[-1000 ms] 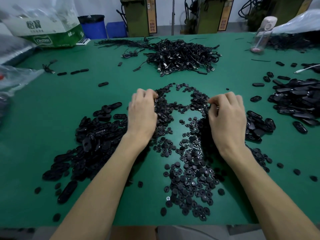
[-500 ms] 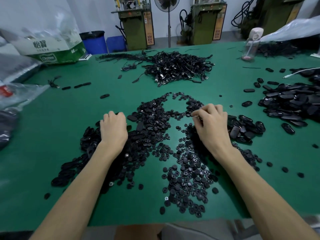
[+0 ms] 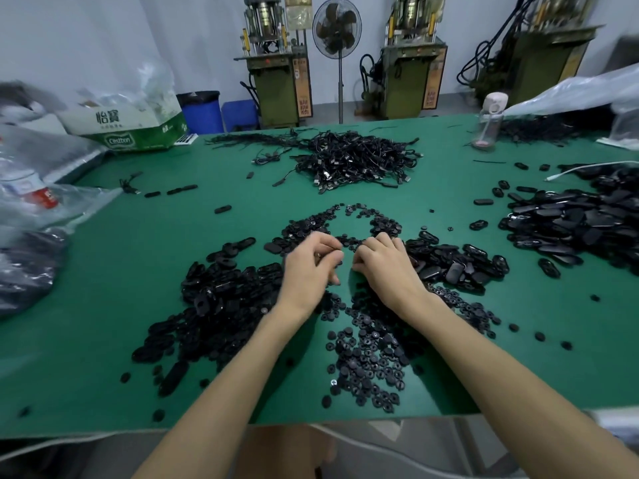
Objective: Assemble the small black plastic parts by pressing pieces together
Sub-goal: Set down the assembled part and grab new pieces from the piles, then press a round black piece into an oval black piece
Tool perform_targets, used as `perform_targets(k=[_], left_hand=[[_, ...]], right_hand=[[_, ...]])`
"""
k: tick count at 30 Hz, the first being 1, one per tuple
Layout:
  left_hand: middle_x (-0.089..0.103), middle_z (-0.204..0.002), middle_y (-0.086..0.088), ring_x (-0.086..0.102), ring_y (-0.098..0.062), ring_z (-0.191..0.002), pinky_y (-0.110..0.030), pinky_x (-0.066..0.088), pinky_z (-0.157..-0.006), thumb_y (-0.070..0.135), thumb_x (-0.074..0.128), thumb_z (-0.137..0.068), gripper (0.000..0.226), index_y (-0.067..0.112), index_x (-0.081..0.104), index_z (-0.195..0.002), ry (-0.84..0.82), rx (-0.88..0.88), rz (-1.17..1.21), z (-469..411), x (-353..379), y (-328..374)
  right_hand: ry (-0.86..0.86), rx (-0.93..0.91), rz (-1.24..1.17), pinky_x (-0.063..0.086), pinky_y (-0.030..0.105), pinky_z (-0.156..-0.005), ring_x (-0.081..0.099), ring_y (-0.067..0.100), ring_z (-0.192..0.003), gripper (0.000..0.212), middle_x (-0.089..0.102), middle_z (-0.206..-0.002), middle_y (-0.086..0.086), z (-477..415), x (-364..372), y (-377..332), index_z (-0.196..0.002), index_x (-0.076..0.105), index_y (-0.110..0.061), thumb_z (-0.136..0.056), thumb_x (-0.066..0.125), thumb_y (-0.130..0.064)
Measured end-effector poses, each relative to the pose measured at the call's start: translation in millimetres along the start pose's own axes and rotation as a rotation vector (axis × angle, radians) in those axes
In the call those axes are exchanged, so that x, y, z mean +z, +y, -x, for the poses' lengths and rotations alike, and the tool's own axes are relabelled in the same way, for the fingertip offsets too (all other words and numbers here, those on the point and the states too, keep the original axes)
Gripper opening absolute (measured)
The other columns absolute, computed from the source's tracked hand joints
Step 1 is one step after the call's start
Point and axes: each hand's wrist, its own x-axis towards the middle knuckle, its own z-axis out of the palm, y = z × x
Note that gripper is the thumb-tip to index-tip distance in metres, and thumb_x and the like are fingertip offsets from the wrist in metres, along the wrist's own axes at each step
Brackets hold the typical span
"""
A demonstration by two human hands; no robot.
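My left hand [image 3: 309,271] and my right hand [image 3: 385,269] are close together over the middle of the green table [image 3: 138,257], fingertips almost touching. Both have curled fingers. Each seems to pinch a small black part, mostly hidden by the fingers. A heap of oval black pieces [image 3: 221,305] lies left of my left wrist. Small round black pieces [image 3: 373,357] are spread between and below my forearms. More oval pieces [image 3: 456,264] lie just right of my right hand.
A big pile of flat black parts [image 3: 581,223] fills the right side. Black cables [image 3: 352,160] are heaped at the back centre. A carton [image 3: 131,129] and plastic bags [image 3: 34,202] stand at the left, a bottle [image 3: 489,122] at the back right.
My left hand left the oval heap and moved right to the centre. My right hand shifted slightly left to meet it. The camera tilted up.
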Motion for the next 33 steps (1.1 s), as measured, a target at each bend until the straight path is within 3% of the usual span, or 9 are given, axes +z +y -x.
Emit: perform_targets(k=[4, 7, 12, 18, 23, 26, 29, 33], left_hand=[[0.071, -0.074, -0.003, 0.057, -0.012, -0.055, -0.021, 0.04, -0.045, 0.007, 0.062, -0.102, 0.013, 0.011, 0.072, -0.109, -0.04, -0.19, 0.416, 10, 27, -2], [0.068, -0.071, -0.003, 0.054, -0.01, -0.057, -0.02, 0.041, -0.049, 0.012, 0.062, -0.103, 0.015, 0.012, 0.073, -0.114, -0.024, -0.24, 0.506, 13, 29, -8], [0.073, -0.084, 0.0, 0.058, -0.008, -0.062, -0.02, 0.047, -0.058, 0.01, 0.071, -0.097, 0.025, 0.012, 0.072, -0.123, -0.04, -0.175, 0.383, 17, 29, -11], [0.07, -0.079, -0.003, 0.059, -0.012, -0.057, -0.021, 0.039, -0.043, 0.016, 0.046, -0.111, 0.024, 0.01, 0.069, -0.113, -0.009, -0.165, 0.383, 21, 33, -8], [0.065, -0.101, -0.009, 0.063, -0.007, -0.069, -0.021, 0.044, -0.05, 0.005, 0.035, -0.111, 0.027, 0.01, 0.052, -0.131, -0.026, -0.179, 0.343, 21, 35, -9], [0.065, -0.108, -0.015, 0.065, -0.007, -0.071, -0.021, 0.046, -0.052, 0.002, 0.035, -0.11, 0.023, 0.019, 0.046, -0.122, -0.037, -0.178, 0.378, 22, 35, -9], [0.067, -0.108, -0.017, 0.066, -0.009, -0.068, -0.02, 0.047, -0.051, 0.006, 0.037, -0.111, 0.021, 0.026, 0.043, -0.113, -0.042, -0.172, 0.399, 23, 35, -8], [0.071, -0.102, -0.014, 0.067, -0.013, -0.068, -0.023, 0.049, -0.052, 0.01, 0.04, -0.112, 0.016, 0.014, 0.041, -0.128, -0.031, -0.168, 0.403, 23, 35, -9]], right_hand=[[0.09, 0.086, -0.015, 0.029, 0.038, -0.095, 0.049, 0.028, -0.113, 0.015, 0.064, -0.115, 0.003, 9, -5, -3, -0.113, 0.062, -0.014, -0.107, 0.05, -0.02], [0.161, 0.183, -0.145, 0.028, 0.036, -0.092, 0.05, 0.024, -0.102, 0.015, 0.068, -0.109, -0.001, 17, -11, -7, -0.111, 0.061, -0.016, -0.11, 0.047, -0.022], [0.182, 0.234, -0.29, 0.03, 0.037, -0.097, 0.054, 0.022, -0.103, 0.017, 0.069, -0.105, -0.004, 31, -12, -12, -0.107, 0.065, -0.016, -0.108, 0.05, -0.023], [0.199, 0.2, -0.358, 0.034, 0.035, -0.094, 0.057, 0.02, -0.109, 0.016, 0.073, -0.109, -0.005, 35, -15, -13, -0.113, 0.07, -0.018, -0.103, 0.058, -0.012], [0.197, 0.189, -0.406, 0.045, 0.042, -0.089, 0.058, 0.023, -0.105, 0.015, 0.075, -0.106, 0.0, 35, -18, -13, -0.108, 0.075, -0.013, -0.1, 0.063, -0.009], [0.215, 0.188, -0.458, 0.046, 0.036, -0.085, 0.056, 0.021, -0.103, 0.014, 0.073, -0.104, 0.0, 36, -18, -12, -0.108, 0.075, -0.013, -0.1, 0.064, -0.013], [0.231, 0.171, -0.489, 0.047, 0.035, -0.083, 0.053, 0.02, -0.1, 0.012, 0.071, -0.101, 0.0, 36, -17, -12, -0.105, 0.074, -0.011, -0.102, 0.063, -0.014], [0.245, 0.207, -0.556, 0.047, 0.036, -0.087, 0.05, 0.018, -0.103, 0.008, 0.066, -0.102, 0.0, 36, -14, -11, -0.103, 0.069, -0.008, -0.102, 0.062, -0.013]])
